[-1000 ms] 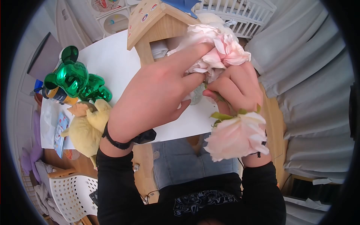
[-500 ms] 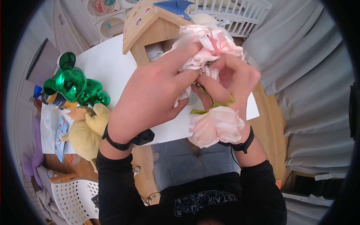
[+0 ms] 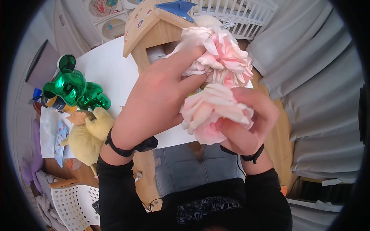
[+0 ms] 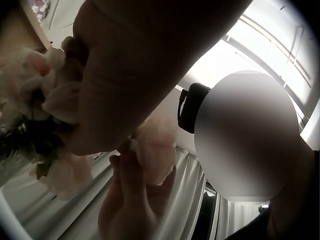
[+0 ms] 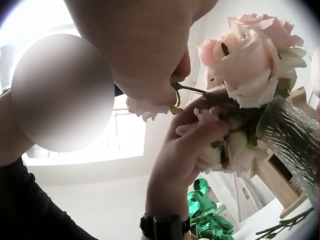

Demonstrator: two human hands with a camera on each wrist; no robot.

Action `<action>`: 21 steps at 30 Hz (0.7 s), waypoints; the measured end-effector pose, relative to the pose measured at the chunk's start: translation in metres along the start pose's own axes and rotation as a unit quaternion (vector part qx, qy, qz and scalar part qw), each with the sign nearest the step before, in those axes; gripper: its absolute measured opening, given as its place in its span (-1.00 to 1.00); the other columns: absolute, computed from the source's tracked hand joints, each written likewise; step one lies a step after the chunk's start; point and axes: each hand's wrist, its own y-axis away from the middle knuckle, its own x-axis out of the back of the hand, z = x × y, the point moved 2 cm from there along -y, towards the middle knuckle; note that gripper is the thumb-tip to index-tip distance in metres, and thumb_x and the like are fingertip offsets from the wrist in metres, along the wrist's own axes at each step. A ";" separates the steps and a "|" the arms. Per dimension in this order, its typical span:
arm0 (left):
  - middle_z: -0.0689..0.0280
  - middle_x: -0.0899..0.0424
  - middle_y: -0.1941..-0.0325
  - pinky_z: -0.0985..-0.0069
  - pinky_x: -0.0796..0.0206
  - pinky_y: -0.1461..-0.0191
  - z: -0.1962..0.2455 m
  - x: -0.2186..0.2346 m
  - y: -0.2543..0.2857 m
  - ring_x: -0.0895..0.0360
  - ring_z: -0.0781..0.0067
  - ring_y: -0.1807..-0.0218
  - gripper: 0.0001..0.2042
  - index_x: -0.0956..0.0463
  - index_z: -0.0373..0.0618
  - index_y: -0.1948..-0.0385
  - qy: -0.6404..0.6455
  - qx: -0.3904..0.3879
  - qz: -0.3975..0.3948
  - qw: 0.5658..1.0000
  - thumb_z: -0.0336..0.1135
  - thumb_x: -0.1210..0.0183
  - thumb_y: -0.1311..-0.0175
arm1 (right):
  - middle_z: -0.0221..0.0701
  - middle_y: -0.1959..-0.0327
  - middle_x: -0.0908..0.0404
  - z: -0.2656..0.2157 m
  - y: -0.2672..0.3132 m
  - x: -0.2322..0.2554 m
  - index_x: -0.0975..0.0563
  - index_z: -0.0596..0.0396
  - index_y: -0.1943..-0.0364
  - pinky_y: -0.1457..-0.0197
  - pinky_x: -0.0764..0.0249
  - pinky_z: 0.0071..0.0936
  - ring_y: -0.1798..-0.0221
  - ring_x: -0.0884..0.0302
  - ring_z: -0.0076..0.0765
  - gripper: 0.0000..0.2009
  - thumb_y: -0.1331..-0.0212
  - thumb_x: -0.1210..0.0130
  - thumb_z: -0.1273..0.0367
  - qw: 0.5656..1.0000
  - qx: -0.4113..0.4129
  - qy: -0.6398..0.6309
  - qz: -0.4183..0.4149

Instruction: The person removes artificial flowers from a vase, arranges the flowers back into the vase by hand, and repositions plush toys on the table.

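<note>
My left hand (image 3: 158,96) grips a bunch of pink artificial-looking roses (image 3: 229,50) from the left, its fingers curled in among the petals. Closer to my body, my right hand (image 3: 260,119) holds a single pale pink rose (image 3: 208,107), thumb and fingers at the bloom's base. From the right wrist view, this rose's thin dark stem (image 5: 192,90) runs from my right hand towards the bunch by my left fingers. A ribbed clear glass vase (image 5: 292,142) stands under the bunch; in the head view the flowers and hands hide it.
Behind the bunch stands a wooden house (image 3: 154,36) on the white table (image 3: 115,73). At the left are a shiny green bear figure (image 3: 73,86) and a yellow plush toy (image 3: 84,134). A leafy twig (image 5: 285,225) lies by the vase. Grey curtains (image 3: 308,77) hang at the right.
My right hand has drawn back from the bunch towards my body. The single rose, which hung near the right wrist, has swung up and left into its fingers. My left hand stays at the bunch.
</note>
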 end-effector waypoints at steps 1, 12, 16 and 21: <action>0.01 -0.55 -0.50 0.23 -0.52 -0.35 -0.001 0.001 0.000 -0.62 -0.09 -0.35 -0.64 -0.74 -0.13 -0.02 0.002 0.002 -0.015 1.000 -0.43 -0.39 -0.12 | -0.11 -0.14 -0.69 -0.001 0.002 0.000 -0.59 0.33 -0.14 -0.05 -0.67 -0.26 0.04 -0.77 -0.02 -0.50 -0.01 -0.34 0.58 0.997 0.024 0.066 -0.027; -0.01 -0.46 -0.51 0.09 -0.37 -0.50 -0.007 -0.001 -0.002 -0.47 -0.18 -0.47 -0.54 -0.75 -0.08 -0.06 0.030 -0.010 -0.019 0.999 -0.29 -0.52 -0.03 | -0.19 0.05 -0.78 0.008 0.008 -0.015 -0.67 0.20 -0.03 0.11 -0.66 -0.25 0.16 -0.77 -0.03 -0.52 0.08 -0.51 0.45 0.992 -0.043 0.115 -0.025; -0.05 -0.47 -0.50 0.09 -0.38 -0.50 -0.006 -0.001 -0.002 -0.47 -0.22 -0.48 -0.48 -0.72 -0.07 -0.10 0.043 -0.012 -0.017 0.999 -0.39 -0.53 0.02 | -0.27 0.18 -0.74 0.019 0.000 -0.018 -0.70 0.09 0.09 0.23 -0.60 -0.27 0.27 -0.71 -0.11 -0.57 0.15 -0.54 0.38 0.990 -0.025 0.141 0.008; -0.06 -0.47 -0.50 0.09 -0.39 -0.48 -0.004 0.001 -0.004 -0.46 -0.26 -0.48 -0.41 -0.69 -0.09 -0.14 0.086 0.006 -0.032 0.996 -0.55 -0.49 0.10 | -0.36 0.22 -0.69 0.028 0.003 -0.020 -0.74 -0.18 0.17 0.36 -0.48 -0.33 0.33 -0.64 -0.23 -0.56 0.30 -0.59 0.28 0.972 0.041 0.229 0.031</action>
